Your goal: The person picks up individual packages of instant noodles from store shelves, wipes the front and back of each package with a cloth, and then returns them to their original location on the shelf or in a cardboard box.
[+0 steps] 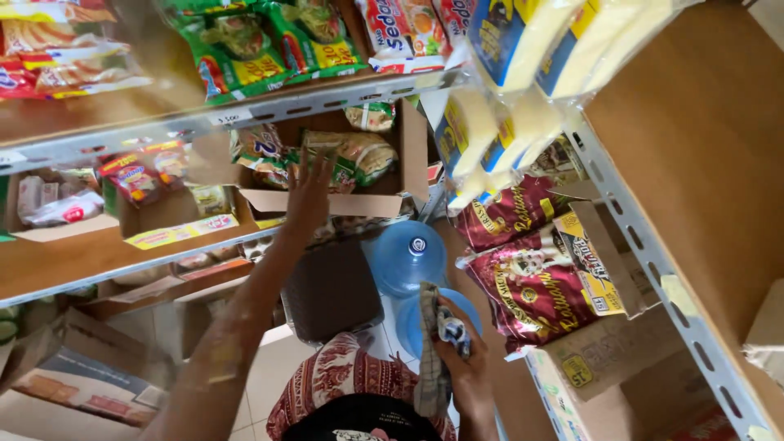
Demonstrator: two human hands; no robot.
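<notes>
My left hand [308, 194] reaches up into an open cardboard box [412, 147] on a shelf, fingers spread, touching green and tan snack packets [359, 157] inside it. My right hand [462, 359] stays low near my body, closed around a checked grey cloth [429, 376] that hangs down from it. Two blue water jugs [407, 257] stand on the floor just beyond that hand.
Metal-edged wooden shelves [327, 98] run on the left and right, packed with snack bags. Dark red packets [531, 286] and cardboard cartons [604, 351] sit at the right. More boxes [65, 367] lie low at the left. A dark woven stool [331, 290] stands on the tiled floor.
</notes>
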